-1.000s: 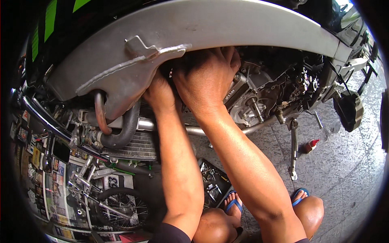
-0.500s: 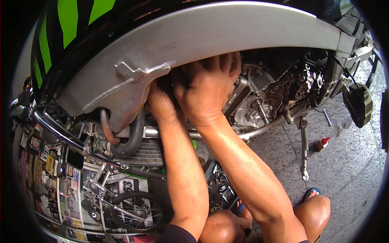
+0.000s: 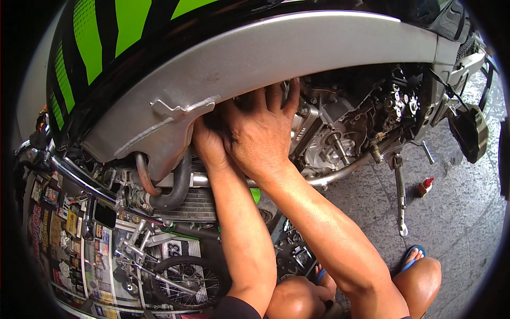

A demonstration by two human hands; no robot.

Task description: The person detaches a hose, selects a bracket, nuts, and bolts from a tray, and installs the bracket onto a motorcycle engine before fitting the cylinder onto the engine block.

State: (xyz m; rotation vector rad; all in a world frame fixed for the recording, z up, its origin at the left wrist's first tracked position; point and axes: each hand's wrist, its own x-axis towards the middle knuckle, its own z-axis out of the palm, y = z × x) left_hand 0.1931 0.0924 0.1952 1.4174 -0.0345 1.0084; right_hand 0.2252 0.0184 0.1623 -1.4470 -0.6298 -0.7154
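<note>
My left hand (image 3: 210, 144) reaches up behind the grey metal frame beam (image 3: 297, 48) of a motorcycle; its fingers are hidden in the gap. Beside it and partly over it, my right hand (image 3: 260, 133) lies back up, fingers stretched and a little apart, most tips tucked under the beam's lower edge. What the fingers touch in there cannot be made out. Just right of my right hand is the exposed engine (image 3: 332, 141), with a bare shaft (image 3: 339, 148) sticking out. Under my left forearm sits the radiator (image 3: 194, 206), with a black hose (image 3: 178, 189) beside it.
The side stand (image 3: 399, 196) juts down at right, near a small red-capped bottle (image 3: 425, 186) on the grey tiled floor (image 3: 451, 234). Between my forearms lies a tray of tools (image 3: 297, 255). A small wheel (image 3: 186, 282) stands lower left. Black-and-green bodywork (image 3: 130, 32) curves overhead.
My right hand has shifted slightly left and its fingers show straighter and more apart. The view has moved a little, showing more of the green bodywork. My left hand stays in the gap.
</note>
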